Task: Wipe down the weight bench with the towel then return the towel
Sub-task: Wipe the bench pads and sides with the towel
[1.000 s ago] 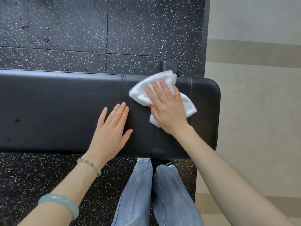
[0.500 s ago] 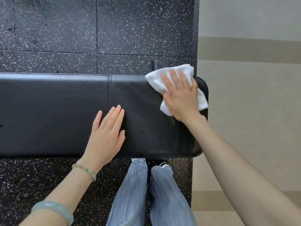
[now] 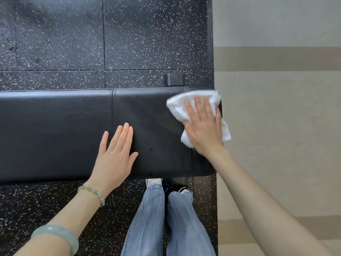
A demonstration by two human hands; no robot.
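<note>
Two hands are laid on the weight bench [image 3: 55,135]. The left hand [image 3: 114,157] is rested flat, fingers straight, nothing held. At the far right end the towel [image 3: 177,108] is pressed under the right hand [image 3: 204,133], fingers spread flat. Wiping is judged under way; the towel's return is not yet done.

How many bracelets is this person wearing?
2. A pale green beaded bracelet sits at the left wrist; a smooth pale green bangle circles the same forearm, nearer the elbow. The right arm shows none.
</note>
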